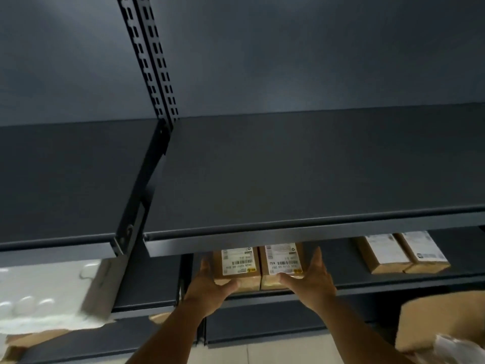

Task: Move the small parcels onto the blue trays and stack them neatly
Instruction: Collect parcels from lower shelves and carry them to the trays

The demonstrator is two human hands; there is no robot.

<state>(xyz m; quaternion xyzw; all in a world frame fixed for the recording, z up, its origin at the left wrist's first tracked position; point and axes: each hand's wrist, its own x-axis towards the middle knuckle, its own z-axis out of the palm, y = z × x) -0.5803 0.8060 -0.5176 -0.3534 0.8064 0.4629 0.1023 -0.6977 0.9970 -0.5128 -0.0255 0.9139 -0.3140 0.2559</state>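
Fingers [316, 258] of the right hand [311, 281] are pressing flat along the right side of a pair of small parcels [258, 266], while the left hand [210, 281] is bracing the opposite side, thumb hooking across the front face. Both hands are clamping the pair between them, not closing around either box. The two parcels are sitting side by side, touching, labels up, at the front of the lower shelf [367, 283], partly hidden by the lip of the upper shelf [288, 237] directly above.

Judged from this position, the pick-up step is in hand: the pair is being gripped for withdrawal. No blue tray is showing in this view, so the destination cannot be confirmed. The next move is calling for a straight pull toward the body with even pressure on both sides, so that the boxes are not splitting apart, and a low path that is clearing the overhanging lip.

Two more parcels [401, 254] are lying well apart to the right on the same shelf. A large cardboard box [441, 319] is standing at lower right, and white moulded packaging [47, 295] is occupying the bay to the left.
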